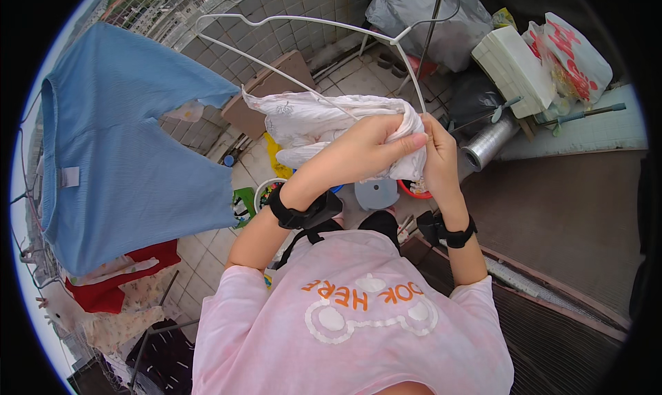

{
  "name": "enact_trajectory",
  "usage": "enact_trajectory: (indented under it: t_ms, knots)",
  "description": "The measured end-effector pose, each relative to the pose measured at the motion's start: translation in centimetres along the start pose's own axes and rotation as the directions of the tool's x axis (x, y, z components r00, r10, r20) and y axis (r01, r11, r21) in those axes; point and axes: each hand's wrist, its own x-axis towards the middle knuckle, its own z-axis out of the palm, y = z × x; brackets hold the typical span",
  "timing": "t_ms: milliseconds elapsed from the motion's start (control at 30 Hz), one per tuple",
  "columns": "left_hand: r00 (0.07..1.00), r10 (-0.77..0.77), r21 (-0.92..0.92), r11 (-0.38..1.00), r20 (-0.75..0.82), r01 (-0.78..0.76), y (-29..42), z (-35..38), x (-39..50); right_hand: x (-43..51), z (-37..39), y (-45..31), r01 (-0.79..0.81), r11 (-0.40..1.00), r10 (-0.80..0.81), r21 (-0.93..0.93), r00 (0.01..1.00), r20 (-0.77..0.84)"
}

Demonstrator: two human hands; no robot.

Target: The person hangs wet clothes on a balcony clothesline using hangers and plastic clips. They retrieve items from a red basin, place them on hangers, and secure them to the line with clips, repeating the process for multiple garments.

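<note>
A white printed garment (310, 118) hangs bunched in front of me, its cloth folded around the lower part of a white clothes hanger (315, 22). My left hand (380, 141) is closed on the gathered cloth, thumb on top. Close beside it, my right hand (439, 149) grips the garment's right edge, where one arm of the hanger runs down to my fingers. Whether those fingers also hold the hanger is hidden. The hanger's hook (450, 7) points to the upper right, near a metal pole (433, 25).
Blue trousers (134, 152) hang at the left, above a red garment (124, 276). Below my hands are a grey-blue stool (376, 194), a red basin (414, 189) and a white bucket (266, 188). A foam box (512, 69), plastic bags (579, 53) and a foil roll (489, 144) lie right.
</note>
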Motion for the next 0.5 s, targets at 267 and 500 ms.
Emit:
enact_trajectory:
  t_ms: [267,500]
  knots:
    - [0.901,0.011,-0.017,1.000,-0.433,-0.021,2.1,-7.4,-2.7,-0.5,-4.2,-3.9,0.011,0.975,-0.023,-0.224,0.999,-0.047]
    - [0.711,0.039,0.118,0.991,-0.702,0.062,-1.5,-10.8,-0.4,-1.0,-3.8,-4.8,-0.079,0.984,0.072,-0.158,0.996,-0.047]
